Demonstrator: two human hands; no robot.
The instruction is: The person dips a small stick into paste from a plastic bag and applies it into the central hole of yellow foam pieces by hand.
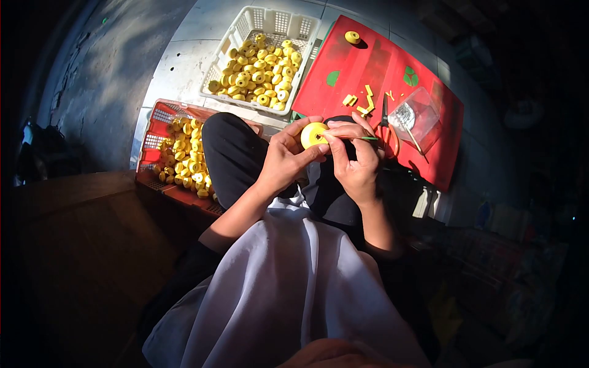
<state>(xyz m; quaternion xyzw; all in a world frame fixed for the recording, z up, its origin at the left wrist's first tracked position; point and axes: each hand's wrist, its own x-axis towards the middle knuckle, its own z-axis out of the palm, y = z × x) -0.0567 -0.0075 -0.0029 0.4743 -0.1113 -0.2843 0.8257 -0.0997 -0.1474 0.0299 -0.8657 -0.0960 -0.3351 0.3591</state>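
Left hand (287,151) gripped holed, yellow, round piece (311,135), centre frame; right hand (357,157) pinched thin green-ended stick (369,138) near hole (318,137). Slack grip likely risked dropping piece; skewed push risked jabbing left hand.

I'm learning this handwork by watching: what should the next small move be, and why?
Probably a gentle push by the right hand at the dark centre hole of the round, glossy yellow piece: that hand's fingertips are right beside the hole, while the left hand grips the rim, which should steady it.
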